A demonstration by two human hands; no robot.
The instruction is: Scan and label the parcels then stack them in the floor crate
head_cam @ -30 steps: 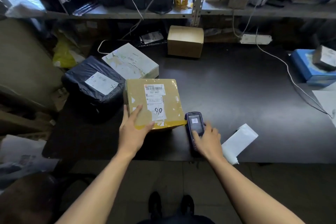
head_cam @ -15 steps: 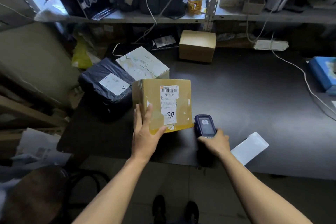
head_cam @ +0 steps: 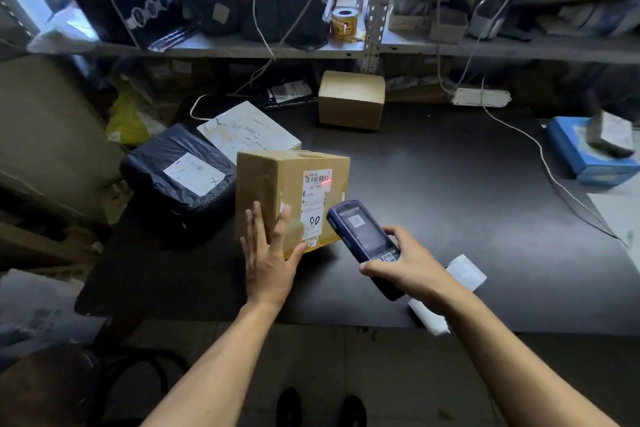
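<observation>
While the left hand (head_cam: 268,253) lies flat on the tilted parcel (head_cam: 291,198), its base is hidden. Right hand (head_cam: 407,262) grips the scanner (head_cam: 363,239), covering its keys

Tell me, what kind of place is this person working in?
Most likely a parcel sorting or dispatch room. Labelled parcels sit on the dark table, among them a black mailer bag. The right hand aims a handheld scanner at the barcode of the cardboard box, and metal shelving behind holds supplies.

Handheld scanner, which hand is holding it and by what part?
The right hand grips the handheld scanner by its lower, keypad end. The left hand rests open against the cardboard box.
</observation>
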